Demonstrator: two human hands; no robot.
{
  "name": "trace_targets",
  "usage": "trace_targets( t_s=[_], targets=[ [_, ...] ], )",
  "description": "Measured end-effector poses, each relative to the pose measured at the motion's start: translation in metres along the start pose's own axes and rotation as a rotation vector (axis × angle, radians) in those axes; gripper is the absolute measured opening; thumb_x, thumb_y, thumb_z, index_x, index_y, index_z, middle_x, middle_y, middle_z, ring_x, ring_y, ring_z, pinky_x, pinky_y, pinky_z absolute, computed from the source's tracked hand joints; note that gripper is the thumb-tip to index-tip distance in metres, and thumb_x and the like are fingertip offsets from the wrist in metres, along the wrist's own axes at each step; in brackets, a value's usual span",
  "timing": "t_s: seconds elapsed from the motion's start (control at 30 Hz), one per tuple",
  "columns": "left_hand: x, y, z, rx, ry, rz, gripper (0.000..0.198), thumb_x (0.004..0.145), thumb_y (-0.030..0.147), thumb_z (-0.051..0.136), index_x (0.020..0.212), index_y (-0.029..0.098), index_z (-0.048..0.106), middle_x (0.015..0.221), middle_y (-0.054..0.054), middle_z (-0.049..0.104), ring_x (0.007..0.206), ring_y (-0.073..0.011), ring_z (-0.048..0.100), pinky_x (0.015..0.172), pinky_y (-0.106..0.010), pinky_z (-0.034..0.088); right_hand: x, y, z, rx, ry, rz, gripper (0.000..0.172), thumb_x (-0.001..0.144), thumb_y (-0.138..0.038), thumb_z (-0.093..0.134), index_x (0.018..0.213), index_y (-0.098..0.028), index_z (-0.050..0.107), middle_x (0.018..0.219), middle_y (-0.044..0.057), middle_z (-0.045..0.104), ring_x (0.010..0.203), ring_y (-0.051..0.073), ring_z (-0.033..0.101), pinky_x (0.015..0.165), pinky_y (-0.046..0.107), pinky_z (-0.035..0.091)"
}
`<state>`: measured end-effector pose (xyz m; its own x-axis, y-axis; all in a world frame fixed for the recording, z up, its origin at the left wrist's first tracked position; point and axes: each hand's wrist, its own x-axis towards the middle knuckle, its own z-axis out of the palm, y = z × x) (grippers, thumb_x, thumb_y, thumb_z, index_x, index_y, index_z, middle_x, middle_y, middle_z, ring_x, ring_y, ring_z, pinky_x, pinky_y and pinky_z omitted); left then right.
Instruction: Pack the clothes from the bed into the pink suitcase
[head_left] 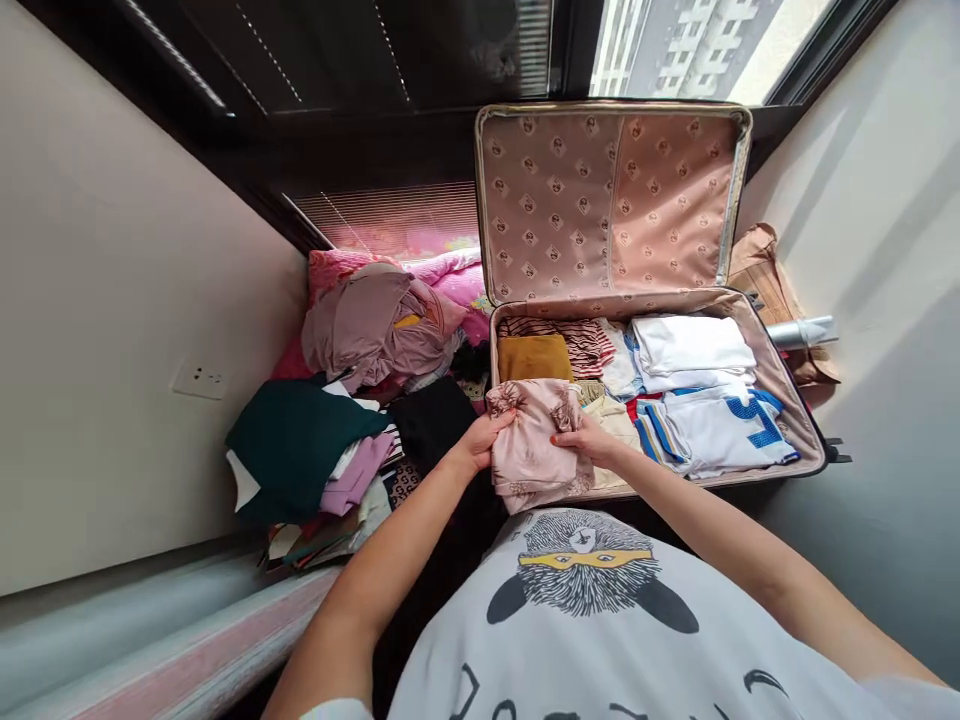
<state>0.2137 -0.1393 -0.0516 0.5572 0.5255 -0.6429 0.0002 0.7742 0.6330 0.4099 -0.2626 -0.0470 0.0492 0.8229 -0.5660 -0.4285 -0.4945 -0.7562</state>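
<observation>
Now both hands [480, 443] [592, 440] grip folded pink garment [532, 445] over suitcase [780, 380].

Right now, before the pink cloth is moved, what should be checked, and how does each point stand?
1. Both hands on the pink cloth: ok; left hand and right hand grip its sides.
2. Cloth folded: ok; a compact bundle, somewhat rumpled.
3. Lid open: ok; it stands upright.
4. Free room in the suitcase under the cloth: cannot tell; the cloth hides that corner.
5. Packed clothes flat: ok; the mustard top and white shirts lie folded.
</observation>
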Motion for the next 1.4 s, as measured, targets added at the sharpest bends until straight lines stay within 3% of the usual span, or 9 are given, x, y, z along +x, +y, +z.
trace_targets(
  t_s=[0.1,0.37,0.53,0.63,0.87,1.03,1.2,1.3,1.4],
  targets=[
    [0.029,0.013,0.023,-0.029,0.020,-0.057,0.023,0.079,0.021,0.087,0.095,0.010,0.074,0.087,-0.013,0.080,0.084,-0.0267,0.079,0.093,-0.046,0.064,0.012,-0.011,-0.022,0.002,0.077,-0.044,0.064,0.050,-0.031,0.093,0.107,-0.020,0.068,0.099,0.005,0.075,0.096,0.025,0.070,0.096,0.044,0.057],
    [0.106,0.062,0.088,0.025,0.052,0.125,0.039,0.076,0.027,0.090,0.107,0.012,0.071,0.086,-0.008,0.077,0.082,-0.0231,0.075,0.094,-0.045,0.061,0.064,-0.087,-0.090,0.019,0.062,-0.236,0.068,0.045,-0.029,0.095,0.107,-0.021,0.069,0.097,0.003,0.076,0.093,0.023,0.069,0.096,0.042,0.056],
    [0.140,0.050,0.134,0.141,0.147,0.264,0.062,0.084,0.023,0.082,0.141,0.016,0.058,0.104,-0.009,0.076,0.098,-0.0202,0.073,0.097,-0.036,0.058,0.093,-0.100,-0.167,-0.352,0.261,-0.269,0.061,0.055,-0.032,0.086,0.111,-0.016,0.068,0.102,0.009,0.076,0.094,0.025,0.069,0.095,0.045,0.057],
    [0.133,0.025,0.135,0.368,0.294,0.251,0.063,0.085,0.021,0.078,0.144,0.015,0.056,0.107,-0.011,0.075,0.099,-0.0202,0.072,0.091,-0.034,0.058,0.107,-0.090,-0.197,-0.514,0.492,-0.273,0.062,0.063,-0.031,0.076,0.121,-0.013,0.065,0.117,0.015,0.074,0.106,0.028,0.065,0.106,0.049,0.051],
    [0.027,-0.026,0.062,0.489,0.210,0.315,0.043,0.085,0.035,0.074,0.124,0.019,0.067,0.111,-0.012,0.074,0.094,-0.0217,0.075,0.076,-0.030,0.061,0.122,-0.070,-0.215,-0.649,0.667,-0.292,0.071,0.078,-0.026,0.055,0.147,-0.009,0.052,0.145,0.024,0.060,0.125,0.035,0.058,0.116,0.053,0.041],
    [-0.041,-0.023,-0.003,0.533,0.505,0.400,0.040,0.086,0.040,0.070,0.120,0.018,0.068,0.111,-0.013,0.075,0.092,-0.0224,0.076,0.076,-0.033,0.062,0.118,-0.056,-0.199,-1.178,0.697,-0.387,0.078,0.086,-0.020,0.048,0.161,-0.001,0.036,0.155,0.033,0.046,0.140,0.043,0.048,0.114,0.063,0.039],
    [-0.081,-0.006,-0.086,0.684,0.959,0.474,0.031,0.088,0.030,0.057,0.116,0.020,0.068,0.118,-0.013,0.075,0.100,-0.0233,0.075,0.092,-0.040,0.061,0.110,-0.027,-0.153,-1.555,0.567,-0.620,0.069,0.096,-0.038,0.054,0.163,-0.029,0.043,0.174,0.018,0.024,0.157,0.050,0.019,0.115,0.074,0.027],
    [-0.093,-0.005,-0.120,0.760,1.050,0.446,0.032,0.087,0.026,0.053,0.113,0.021,0.069,0.118,-0.012,0.076,0.103,-0.0260,0.075,0.097,-0.044,0.060,0.113,-0.009,-0.133,-1.560,0.500,-0.525,0.061,0.099,-0.045,0.050,0.158,-0.029,0.051,0.173,0.017,0.028,0.156,0.052,0.018,0.113,0.077,0.024],
    [-0.094,-0.012,-0.131,0.847,1.027,0.453,0.031,0.086,0.029,0.053,0.111,0.023,0.070,0.116,-0.012,0.076,0.105,-0.0294,0.074,0.098,-0.047,0.059,0.115,-0.001,-0.118,-1.515,0.508,-0.383,0.059,0.101,-0.042,0.048,0.158,-0.025,0.051,0.173,0.017,0.029,0.157,0.049,0.016,0.117,0.077,0.017]
  ],
)
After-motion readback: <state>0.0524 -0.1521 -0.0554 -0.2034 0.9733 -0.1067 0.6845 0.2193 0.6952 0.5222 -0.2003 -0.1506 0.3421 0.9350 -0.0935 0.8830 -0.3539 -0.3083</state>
